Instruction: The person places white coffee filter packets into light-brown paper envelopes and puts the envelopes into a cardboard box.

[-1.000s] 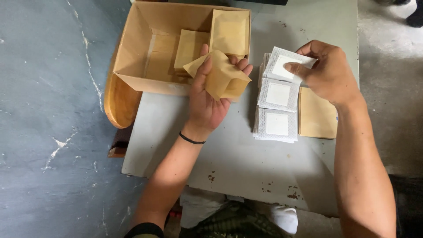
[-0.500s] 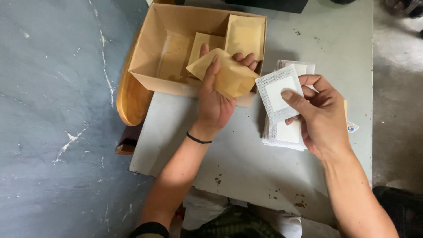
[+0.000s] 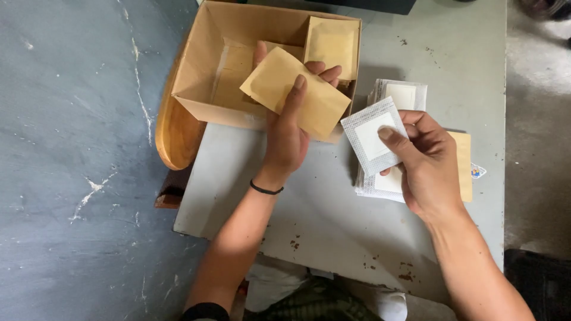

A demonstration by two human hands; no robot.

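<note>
My left hand (image 3: 287, 142) grips a small brown paper envelope (image 3: 279, 83), held tilted over the near edge of an open cardboard box (image 3: 196, 77). Thumb lies across the envelope's front. My right hand (image 3: 425, 163) pinches a square white sachet (image 3: 372, 135) with a paler centre pad, lifted just above a stack of like sachets (image 3: 395, 95) on the grey table (image 3: 333, 214). The sachet's near corner is close to the envelope's right edge, not touching. More brown envelopes (image 3: 332, 44) lie inside the box.
A flat brown envelope (image 3: 464, 166) lies under the sachet stack at the right. A curved wooden piece (image 3: 175, 134) sticks out below the box at the table's left edge. Grey marked floor (image 3: 71, 148) lies to the left. My knees show below the table.
My right hand picked one white sachet off the stack and carried it left toward the envelope. My left hand tilted the envelope and kept it over the box edge.
</note>
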